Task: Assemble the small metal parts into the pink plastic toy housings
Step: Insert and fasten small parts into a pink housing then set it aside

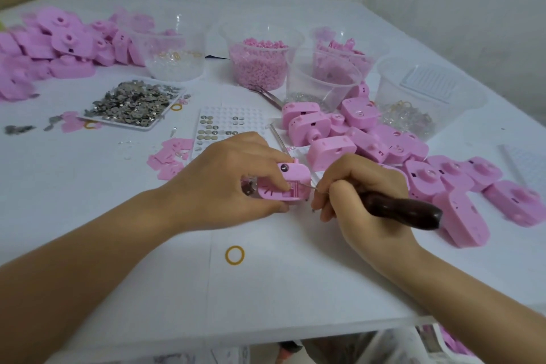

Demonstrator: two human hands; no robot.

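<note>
My left hand (pixel 233 177) grips a pink toy housing (pixel 291 185) just above the white table, with its open slot facing me. A small metal part (pixel 248 188) shows between that hand's fingers at the housing's left end. My right hand (pixel 354 189) holds a dark wooden-handled tool (pixel 404 208); its thin metal tip (pixel 308 186) touches the housing's slot. A white tray of loose metal parts (pixel 136 103) lies at the left. Pink housings are piled at the right (pixel 413 162) and the far left (pixel 59 44).
Clear tubs stand at the back: one with pink beads (pixel 260 59), others with clear and pink bits (pixel 174 53), (pixel 322 80), (pixel 425 97). A white dimpled tray with round cells (pixel 227 124), tweezers (pixel 267 94), pink flat pieces (pixel 171 156) and a yellow rubber band (pixel 235 255) lie on the table.
</note>
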